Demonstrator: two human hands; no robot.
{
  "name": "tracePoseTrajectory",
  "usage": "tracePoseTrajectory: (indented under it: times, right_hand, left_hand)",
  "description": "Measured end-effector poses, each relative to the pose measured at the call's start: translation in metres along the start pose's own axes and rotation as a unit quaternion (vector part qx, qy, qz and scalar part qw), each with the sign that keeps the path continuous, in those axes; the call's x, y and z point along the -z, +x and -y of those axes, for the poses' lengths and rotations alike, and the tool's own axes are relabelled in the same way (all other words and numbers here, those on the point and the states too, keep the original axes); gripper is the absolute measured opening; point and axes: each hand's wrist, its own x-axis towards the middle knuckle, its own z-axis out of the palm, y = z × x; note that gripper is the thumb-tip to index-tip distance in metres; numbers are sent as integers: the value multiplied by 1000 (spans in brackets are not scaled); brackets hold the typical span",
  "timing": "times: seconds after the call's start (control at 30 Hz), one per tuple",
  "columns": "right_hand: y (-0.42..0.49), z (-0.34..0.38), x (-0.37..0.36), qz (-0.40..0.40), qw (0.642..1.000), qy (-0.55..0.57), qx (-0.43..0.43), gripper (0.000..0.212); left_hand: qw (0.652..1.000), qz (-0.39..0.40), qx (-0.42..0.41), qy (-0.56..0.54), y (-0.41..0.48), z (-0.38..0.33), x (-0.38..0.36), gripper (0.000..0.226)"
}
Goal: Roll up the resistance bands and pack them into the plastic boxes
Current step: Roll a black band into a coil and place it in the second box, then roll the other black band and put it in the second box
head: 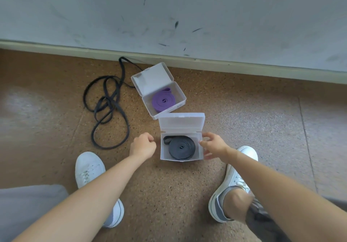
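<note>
While our left hand (142,145) sits clenched, empty, and our right hand (214,145) grips the near box (163,153), the grey band (181,148) lies coiled inside; its loose tail could spring up, jamming the lid (181,122).

Grey coil (181,147) in near box (181,123), purple coil (163,102) in far box (152,76), black band (108,101) uncoiled

forearms (105,183) bare | sneakers (90,168) white, laced, grey heels | trousers (28,208) grey
</note>
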Motion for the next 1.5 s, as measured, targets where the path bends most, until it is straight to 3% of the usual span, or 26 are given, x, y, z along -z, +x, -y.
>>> tracePoseTrajectory:
  times: [0.1,0.17,0.47,0.63,0.7,0.77,0.8,0.93,1.1,1.2,1.3,1.43,1.5]
  right_hand:
    - [-6,1,-2,34,998,51,-19,40]
    - [-8,1,-3,35,996,78,-22,37]
    - [-1,35,11,-45,980,193,7,50]
    - [6,48,17,-92,951,291,53,51]
    - [5,46,10,-171,938,290,85,38]
    - [-1,47,-2,-271,931,211,122,15]
    - [-4,49,-9,-285,931,181,137,12]
    - [-7,65,-50,-128,973,100,167,14]
    - [0,86,-93,39,983,-42,175,13]
    - [4,95,-110,68,978,-95,170,10]
    - [9,100,-120,80,970,-143,177,13]
    - [18,107,-129,76,952,-207,211,8]
    - [22,113,-136,81,942,-226,233,33]
  left_hand:
    - [974,142,63,-167,-7,-3,-10,55]
    - [947,189,75,-249,-12,-13,-9,62]
    - [934,174,29,-311,9,-57,-9,56]
    - [920,169,-33,-353,14,-66,3,68]
    - [922,155,-45,-352,16,-54,8,62]
    - [942,110,-51,-312,21,-32,13,44]
    - [956,77,-55,-277,24,-20,16,34]
    - [994,-42,-34,-99,35,38,39,17]
    - [999,-47,3,23,49,101,51,24]
    - [995,-40,13,85,57,124,45,32]
    - [994,-9,10,111,61,126,41,23]
    - [996,34,-27,81,61,116,47,17]
    - [995,76,-47,35,54,104,59,17]
